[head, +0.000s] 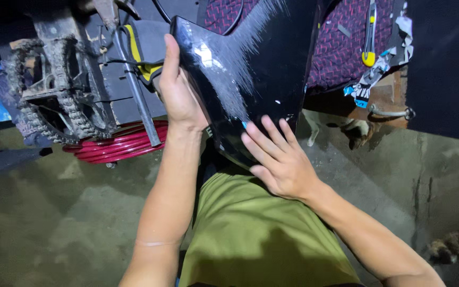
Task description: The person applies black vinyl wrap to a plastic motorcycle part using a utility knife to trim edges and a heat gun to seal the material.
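Note:
A glossy black plastic body panel [251, 58] with scuff marks fills the upper middle of the head view. My left hand [179, 93] grips its left edge, thumb up along the rim. My right hand [277, 157] presses flat against the panel's lower tip, fingers spread. My green shirt [251, 228] shows below between my forearms.
A greasy drive chain on a sprocket [54, 90] sits at the upper left, beside a red coil spring [128, 141] and a black-and-yellow part [136, 50]. A red-patterned cloth [341, 48] and a yellow-handled tool [368, 37] are at the upper right. Stained concrete floor [54, 212] lies underneath.

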